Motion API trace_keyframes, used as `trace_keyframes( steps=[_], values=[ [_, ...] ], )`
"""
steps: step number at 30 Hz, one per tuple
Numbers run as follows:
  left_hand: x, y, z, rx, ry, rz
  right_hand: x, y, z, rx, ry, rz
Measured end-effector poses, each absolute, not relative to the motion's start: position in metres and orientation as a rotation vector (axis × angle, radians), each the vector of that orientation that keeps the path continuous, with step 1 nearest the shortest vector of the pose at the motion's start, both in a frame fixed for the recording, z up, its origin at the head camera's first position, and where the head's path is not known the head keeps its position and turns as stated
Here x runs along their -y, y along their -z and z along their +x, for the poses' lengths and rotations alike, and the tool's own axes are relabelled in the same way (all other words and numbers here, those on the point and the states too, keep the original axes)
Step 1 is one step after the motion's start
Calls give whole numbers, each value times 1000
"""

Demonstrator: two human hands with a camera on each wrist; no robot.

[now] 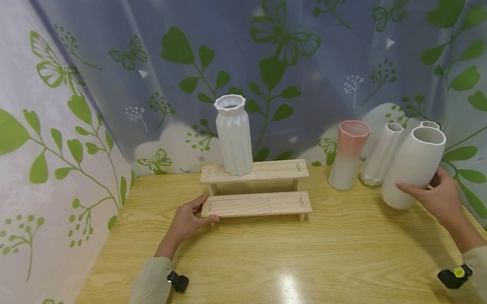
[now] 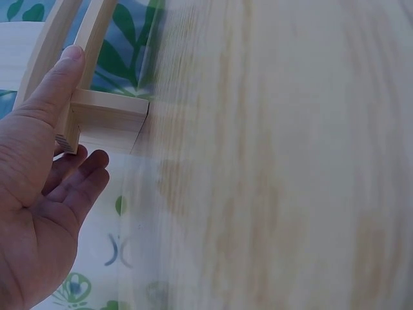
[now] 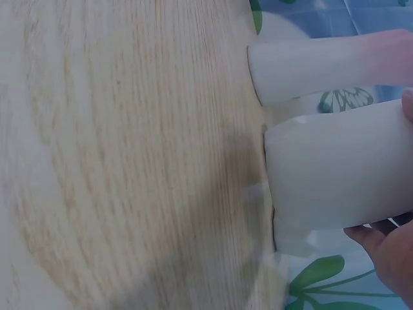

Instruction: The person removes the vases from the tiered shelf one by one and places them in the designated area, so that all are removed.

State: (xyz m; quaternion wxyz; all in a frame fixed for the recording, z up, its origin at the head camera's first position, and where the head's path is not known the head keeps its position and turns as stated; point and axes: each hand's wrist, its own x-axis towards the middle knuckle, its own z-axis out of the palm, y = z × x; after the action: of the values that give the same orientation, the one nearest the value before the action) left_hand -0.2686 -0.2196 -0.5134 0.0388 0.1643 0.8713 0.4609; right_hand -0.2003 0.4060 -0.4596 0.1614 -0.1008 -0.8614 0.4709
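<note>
At the left end of a two-tier wooden stand (image 1: 257, 204), my left hand (image 1: 188, 219) grips the lower step. In the left wrist view the thumb (image 2: 55, 84) lies along the wood, with the other fingers on the far side. A tall white pleated vase (image 1: 235, 143) stands upright on the upper step. Over on the right, my right hand (image 1: 440, 197) holds a smooth, rounded white vase (image 1: 410, 171) by its side, thumb in front. The right wrist view shows that vase's broad body (image 3: 335, 168); the fingers behind it are partly hidden.
Beside the held vase stand a pink-and-white vase (image 1: 349, 157) and a slim white ribbed vase (image 1: 380, 157). Another white vase (image 1: 430, 124) is mostly hidden behind it. The wooden table (image 1: 253, 267) meets a leaf-patterned curtain (image 1: 226, 52) at the back and sides.
</note>
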Motion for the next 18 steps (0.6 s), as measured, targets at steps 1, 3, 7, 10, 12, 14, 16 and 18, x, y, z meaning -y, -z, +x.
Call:
trace_keyframes(
  steps=[1, 3, 7, 10, 12, 14, 16, 18],
  values=[
    [220, 513, -269, -2674, -1410, 505, -407, 460, -200, 2461, -1342, -299],
    [220, 513, -268, -2677, -1406, 509, -408, 461, -200, 2463, -1339, -313],
    [220, 513, -268, -2676, -1411, 526, -411, 465, -199, 2458, -1334, -350],
    [221, 513, -268, -2679, -1416, 536, -413, 468, -198, 2453, -1340, -378],
    [221, 513, -268, -2681, -1416, 539, -414, 470, -199, 2445, -1340, -393],
    [221, 514, -268, -2681, -1418, 541, -416, 472, -200, 2435, -1338, -405],
    [221, 514, -269, -2674, -1423, 541, -417, 473, -201, 2424, -1334, -421],
    [221, 514, -269, -2669, -1429, 542, -418, 475, -202, 2411, -1337, -429]
  ],
)
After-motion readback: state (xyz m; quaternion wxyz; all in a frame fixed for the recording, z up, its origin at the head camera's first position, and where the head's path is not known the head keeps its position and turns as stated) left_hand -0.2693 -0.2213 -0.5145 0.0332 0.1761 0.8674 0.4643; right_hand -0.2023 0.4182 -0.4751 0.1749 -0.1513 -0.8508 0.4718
